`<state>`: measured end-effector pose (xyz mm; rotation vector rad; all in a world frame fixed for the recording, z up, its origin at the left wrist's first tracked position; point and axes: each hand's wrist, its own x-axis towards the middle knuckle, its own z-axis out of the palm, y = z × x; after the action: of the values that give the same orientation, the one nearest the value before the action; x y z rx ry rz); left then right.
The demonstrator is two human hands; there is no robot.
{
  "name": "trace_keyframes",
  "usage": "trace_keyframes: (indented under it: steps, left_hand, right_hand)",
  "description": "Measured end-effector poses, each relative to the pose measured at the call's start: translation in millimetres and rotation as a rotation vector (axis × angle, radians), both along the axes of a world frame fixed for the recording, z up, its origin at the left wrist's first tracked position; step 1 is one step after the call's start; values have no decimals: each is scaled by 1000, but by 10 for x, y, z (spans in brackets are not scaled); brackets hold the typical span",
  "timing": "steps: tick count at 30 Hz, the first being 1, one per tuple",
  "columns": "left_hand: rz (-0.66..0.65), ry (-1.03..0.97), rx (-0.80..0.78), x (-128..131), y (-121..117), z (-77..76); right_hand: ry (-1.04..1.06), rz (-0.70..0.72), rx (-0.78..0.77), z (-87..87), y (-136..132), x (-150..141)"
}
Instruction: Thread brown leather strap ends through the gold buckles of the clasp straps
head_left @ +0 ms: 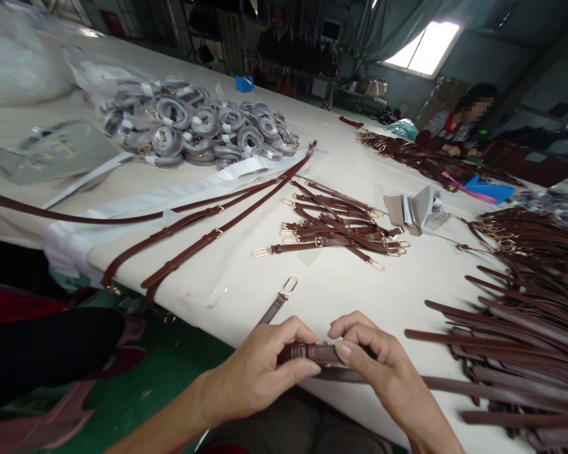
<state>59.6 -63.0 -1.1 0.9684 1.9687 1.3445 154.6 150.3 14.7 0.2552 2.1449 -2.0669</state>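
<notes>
My left hand (255, 372) and my right hand (378, 372) meet just above the table's near edge, pinching a brown leather strap (307, 354) between thumbs and fingers. A folded section of the strap sits in my fingers, partly hidden by them. One end rises past my left hand to a gold swivel clasp (289, 287) on the white table (227, 296). The other length runs under my right hand toward a heap of loose brown leather straps (511, 340) at the right.
A tangled group of short straps with gold clasps (336, 227) lies ahead. Several long straps (203, 233) cross the table on white plastic. Grey wrapped coils (194, 123) lie beyond. A co-worker (449, 123) handles straps at the far edge. Dark bags sit at lower left.
</notes>
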Motion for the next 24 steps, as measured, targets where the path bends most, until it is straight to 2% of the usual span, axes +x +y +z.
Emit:
trace_keyframes:
  steps: [6,12,18,21,24]
  left_hand:
    - [-22,18,13,-10,8,15]
    - [-77,68,38,-34,34,62]
    - [-70,150,55,-8,-28,-16]
    - [-83,122,54,45,-73,-63]
    - [-85,79,52,100,-90,-101]
  right_hand:
    - [26,3,47,-4,-81,15]
    - [15,-59,-30,-113,-140,60]
    - [-31,-70,-130,-191,-180,149]
    - [-52,-26,-107,-227,-198,222]
    - [-54,-43,-93,-248,-223,264]
